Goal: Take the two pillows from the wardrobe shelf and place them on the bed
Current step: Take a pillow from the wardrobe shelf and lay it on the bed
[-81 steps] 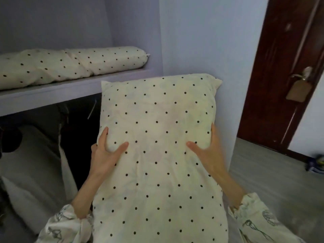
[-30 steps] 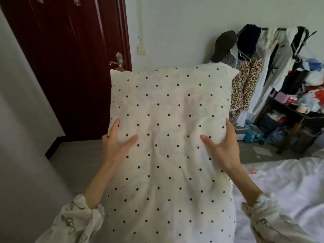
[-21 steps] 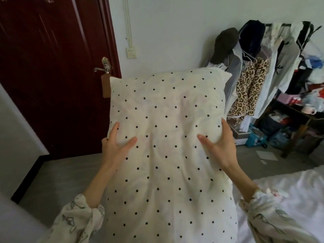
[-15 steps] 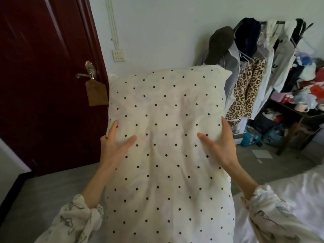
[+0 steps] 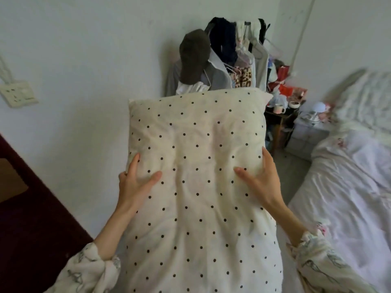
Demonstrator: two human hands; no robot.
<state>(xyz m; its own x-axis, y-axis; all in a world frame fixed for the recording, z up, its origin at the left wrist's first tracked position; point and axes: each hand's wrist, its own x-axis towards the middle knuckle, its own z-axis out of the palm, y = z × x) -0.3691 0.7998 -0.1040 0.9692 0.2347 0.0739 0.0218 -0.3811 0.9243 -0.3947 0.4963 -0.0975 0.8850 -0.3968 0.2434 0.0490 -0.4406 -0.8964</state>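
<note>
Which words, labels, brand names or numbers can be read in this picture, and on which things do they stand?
None can be read.
Polka-dot pillow: dots only, no text.
Wall socket plate: no readable marking.
Red packages beside the clothes rack: any print is too blurred.

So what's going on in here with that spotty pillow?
A person is carrying a polka-dot pillow upright in front of them, the left hand and right hand each gripping a side, thumbs on the front. It has not been set down yet. The bed with its white sheets lies just to the right, and a clothes rack stands by the wall behind.
</note>
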